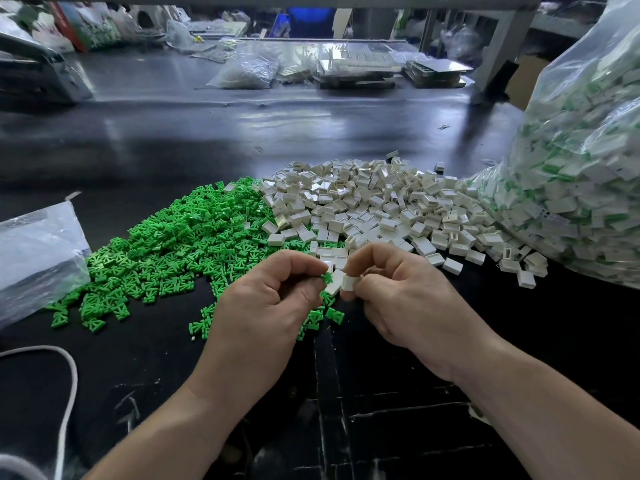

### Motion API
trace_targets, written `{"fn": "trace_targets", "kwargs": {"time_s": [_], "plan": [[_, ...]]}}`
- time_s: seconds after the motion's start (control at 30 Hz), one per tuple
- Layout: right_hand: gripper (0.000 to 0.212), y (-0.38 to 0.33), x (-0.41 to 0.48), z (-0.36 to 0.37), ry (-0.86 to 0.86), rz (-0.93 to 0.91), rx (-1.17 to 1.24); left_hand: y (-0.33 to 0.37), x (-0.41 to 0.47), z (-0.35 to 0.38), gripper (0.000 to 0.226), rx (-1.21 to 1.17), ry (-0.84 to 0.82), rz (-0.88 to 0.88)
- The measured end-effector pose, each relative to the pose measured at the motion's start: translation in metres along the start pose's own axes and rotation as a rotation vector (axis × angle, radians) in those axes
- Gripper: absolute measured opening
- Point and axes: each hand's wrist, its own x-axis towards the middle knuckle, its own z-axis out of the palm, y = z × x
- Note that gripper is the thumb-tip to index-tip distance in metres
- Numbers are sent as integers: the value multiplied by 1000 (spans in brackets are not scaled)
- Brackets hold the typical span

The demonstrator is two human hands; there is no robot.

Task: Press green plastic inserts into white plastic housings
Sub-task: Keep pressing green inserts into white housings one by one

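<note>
My left hand (266, 306) pinches a small green insert (326, 278) between thumb and forefinger. Right beside it, my right hand (401, 299) grips a white housing (349, 283) at its fingertips. A second white housing (335, 286) sits between the two hands, touching the green insert; which hand holds it I cannot tell. Both hands hover just above the black table. A heap of green inserts (166, 251) spreads to the left, and a heap of white housings (381, 206) lies behind the hands to the right.
A big clear bag of assembled white-and-green pieces (581, 174) bulges at the right. A clear plastic bag (34, 258) lies at the left edge, with a white cord (69, 386) near the front left. Bags and flat trays (356, 69) stand at the table's far side.
</note>
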Motion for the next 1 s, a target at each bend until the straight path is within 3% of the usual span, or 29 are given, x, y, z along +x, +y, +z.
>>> {"fn": "trace_targets", "kwargs": {"time_s": [0.1,0.2,0.3,0.7,1.0], "plan": [[15,-1,-1,-2,-44,10,166,2,-1,-3,16,-167,-39,-70],[28,-2,-4,-2,-116,60,298,5,-3,-4,10,-293,-46,-112],[14,-4,-6,-3,-174,78,325,6,-3,-6,13,-335,-18,-122],[14,-7,-9,-6,-240,-16,298,12,-6,-8,12,-201,10,-27],[11,-8,-13,-3,-192,-31,192,13,-10,-8,13,-74,37,36]]}}
